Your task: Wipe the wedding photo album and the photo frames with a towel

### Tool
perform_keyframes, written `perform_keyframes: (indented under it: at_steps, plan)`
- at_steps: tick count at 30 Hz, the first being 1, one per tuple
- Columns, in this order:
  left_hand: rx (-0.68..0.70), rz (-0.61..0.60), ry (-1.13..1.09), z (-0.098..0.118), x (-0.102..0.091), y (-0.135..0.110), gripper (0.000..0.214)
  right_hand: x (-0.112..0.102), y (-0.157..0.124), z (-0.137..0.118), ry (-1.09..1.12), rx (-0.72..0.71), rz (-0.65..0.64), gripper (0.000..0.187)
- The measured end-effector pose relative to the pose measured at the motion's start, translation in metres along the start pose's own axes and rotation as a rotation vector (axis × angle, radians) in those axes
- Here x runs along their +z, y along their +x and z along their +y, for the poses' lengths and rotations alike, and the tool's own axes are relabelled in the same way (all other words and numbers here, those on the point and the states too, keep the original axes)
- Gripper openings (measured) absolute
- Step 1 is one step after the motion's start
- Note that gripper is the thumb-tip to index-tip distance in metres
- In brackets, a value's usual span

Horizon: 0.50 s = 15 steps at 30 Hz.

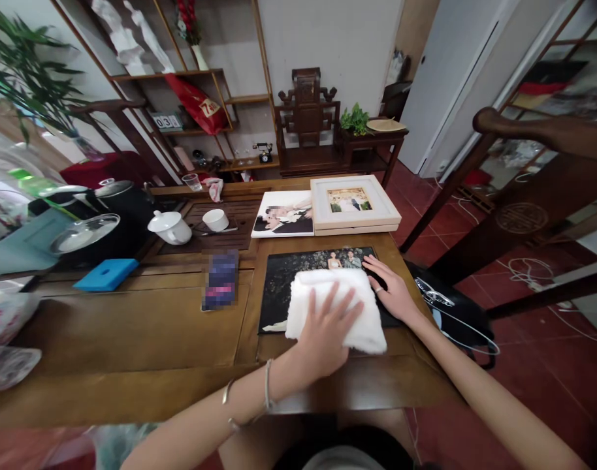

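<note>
A dark photo print (298,277) of two people lies flat on the wooden table (132,339). A folded white cloth (338,294) rests on the print. My left hand (325,333) lies flat on the cloth with its fingers spread, open. My right hand (394,290) presses flat on the print's right edge, fingers stretched out, beside the cloth.
A white framed photo (354,203) and another print (283,214) lie further back. A phone (220,279), a blue pad (106,274), a white teapot (170,227), a cup (215,220) and a kettle (122,202) sit to the left. A dark bag (450,307) hangs at the table's right edge.
</note>
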<state>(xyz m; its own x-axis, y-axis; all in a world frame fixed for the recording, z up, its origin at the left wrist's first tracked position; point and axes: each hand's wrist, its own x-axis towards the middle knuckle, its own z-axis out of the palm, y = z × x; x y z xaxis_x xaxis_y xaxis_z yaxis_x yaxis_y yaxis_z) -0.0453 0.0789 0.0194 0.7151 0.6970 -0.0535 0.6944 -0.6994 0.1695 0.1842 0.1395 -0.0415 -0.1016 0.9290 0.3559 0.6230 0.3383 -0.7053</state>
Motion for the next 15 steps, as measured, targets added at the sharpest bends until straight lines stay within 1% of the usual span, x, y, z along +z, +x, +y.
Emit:
perform_keyframes:
  at_steps: [3,5,6,8,11,13,15]
  plan:
    - [-0.165,0.048,0.093,-0.016,-0.005,0.03,0.08,0.001,0.0,0.002,-0.035,0.006,0.024,0.04]
    - [-0.241,0.096,0.176,-0.016,-0.003,0.044,0.079,0.002,-0.001,0.003,-0.052,0.012,0.042,0.041]
    - [-0.255,0.119,0.221,-0.012,0.0,0.046,0.078,0.002,-0.001,0.003,-0.054,0.014,0.044,0.041]
    - [-0.247,0.164,0.301,0.007,0.009,0.039,0.076,0.003,-0.001,0.004,-0.048,0.018,0.041,0.042]
    - [-0.185,0.222,0.344,0.046,0.024,0.014,0.068,0.002,-0.001,0.005,-0.024,0.024,0.021,0.044]
    - [-0.14,0.249,0.339,0.069,0.031,-0.003,0.062,0.001,-0.001,0.006,-0.007,0.017,0.005,0.045]
    - [-0.112,0.248,0.328,0.081,0.032,-0.012,0.058,0.001,-0.001,0.007,0.005,0.007,-0.001,0.046]
